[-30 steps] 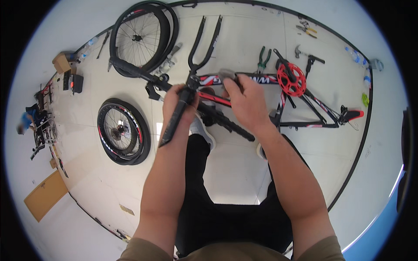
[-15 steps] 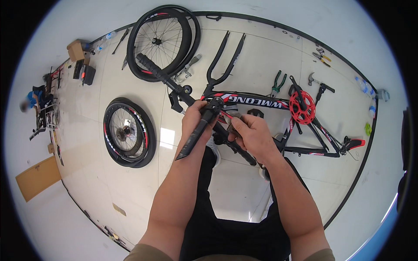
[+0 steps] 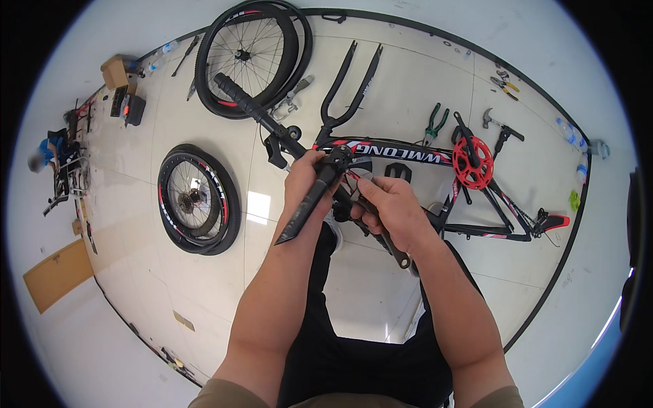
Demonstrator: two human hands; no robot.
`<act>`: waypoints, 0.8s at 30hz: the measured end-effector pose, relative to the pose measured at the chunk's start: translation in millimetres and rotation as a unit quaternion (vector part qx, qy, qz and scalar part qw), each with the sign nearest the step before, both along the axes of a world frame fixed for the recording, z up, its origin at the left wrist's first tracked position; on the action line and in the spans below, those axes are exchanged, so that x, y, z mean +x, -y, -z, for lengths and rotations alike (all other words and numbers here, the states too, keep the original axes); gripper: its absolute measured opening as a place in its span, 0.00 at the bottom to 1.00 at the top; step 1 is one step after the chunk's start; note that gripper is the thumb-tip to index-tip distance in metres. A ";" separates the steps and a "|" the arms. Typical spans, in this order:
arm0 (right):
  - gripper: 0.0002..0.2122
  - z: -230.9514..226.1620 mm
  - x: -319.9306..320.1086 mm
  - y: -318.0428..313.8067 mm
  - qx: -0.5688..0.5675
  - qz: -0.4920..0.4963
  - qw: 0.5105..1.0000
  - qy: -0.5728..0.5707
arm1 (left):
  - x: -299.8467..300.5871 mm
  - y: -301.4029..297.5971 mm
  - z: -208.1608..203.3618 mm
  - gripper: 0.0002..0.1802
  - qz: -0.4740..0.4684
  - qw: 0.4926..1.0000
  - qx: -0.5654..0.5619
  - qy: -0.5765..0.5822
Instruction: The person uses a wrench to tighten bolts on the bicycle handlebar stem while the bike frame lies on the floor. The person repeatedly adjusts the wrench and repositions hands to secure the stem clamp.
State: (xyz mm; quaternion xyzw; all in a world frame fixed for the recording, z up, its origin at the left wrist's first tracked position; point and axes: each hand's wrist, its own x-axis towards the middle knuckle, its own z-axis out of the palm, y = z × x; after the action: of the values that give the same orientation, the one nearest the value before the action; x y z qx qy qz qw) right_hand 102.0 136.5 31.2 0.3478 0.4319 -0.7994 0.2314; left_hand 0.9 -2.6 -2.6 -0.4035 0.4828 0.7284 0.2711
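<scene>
A black handlebar (image 3: 255, 111) with an angled stem tube (image 3: 303, 212), slanted at its end, is held up over the floor. My left hand (image 3: 303, 178) is closed around it where stem and bar meet. In my right hand (image 3: 394, 205), closed just beside that joint, is a dark metal wrench (image 3: 394, 250), its holed handle end sticking out below my palm. My fingers hide the wrench's other end. Beneath and beyond the hands, a black, red and white bicycle frame (image 3: 398, 151) lies on the floor, joined to a black fork (image 3: 331, 105) and a red chainring (image 3: 473, 163).
Wheels lie at the far left (image 3: 204, 81) and left (image 3: 231, 217). Green-handled pliers (image 3: 436, 126), a hammer (image 3: 502, 124) and yellow-handled pliers (image 3: 505, 87) lie to the right. Bottles (image 3: 570, 132) stand along the right wall. Another person (image 3: 51, 155) is at the far left.
My right hand has turned, and the wrench handle now shows below it. The handlebar's near end has swung behind my right hand. My left hand keeps its hold.
</scene>
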 end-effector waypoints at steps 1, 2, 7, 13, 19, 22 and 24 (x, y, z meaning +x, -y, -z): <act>0.13 -0.4 0.2 0.1 0.002 0.000 1.000 0.001 | 0.2 0.7 1.0 0.04 0.005 1.000 0.000 -0.001; 0.13 -0.8 0.0 0.1 0.003 0.000 1.000 0.001 | 0.0 1.2 1.0 0.05 0.011 1.000 0.000 -0.001; 0.12 2.6 0.6 5.1 0.070 -0.010 0.997 -0.021 | 1.2 0.9 1.5 0.05 0.007 1.000 0.005 -0.009; 0.11 7.7 1.6 9.3 0.103 -0.005 0.994 -0.043 | 1.9 1.9 4.0 0.06 0.012 1.000 0.004 -0.013; 0.12 2.5 -0.5 6.2 0.008 0.017 1.000 -0.017 | 0.8 2.0 1.3 0.05 0.004 1.000 0.001 0.001; 0.12 6.7 0.9 6.0 -0.012 0.024 0.999 -0.019 | 0.4 1.6 -0.6 0.05 0.004 1.000 -0.003 0.002; 0.12 7.5 1.1 7.5 -0.002 0.021 0.999 -0.027 | -0.1 1.5 -0.9 0.05 0.002 1.000 -0.007 0.004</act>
State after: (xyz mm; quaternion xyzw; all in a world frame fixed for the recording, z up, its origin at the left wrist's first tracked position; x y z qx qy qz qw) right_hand 103.1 128.9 23.7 0.3349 0.4292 -0.8139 0.2030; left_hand 0.8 -4.1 -1.7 -0.4071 0.4876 0.7231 0.2715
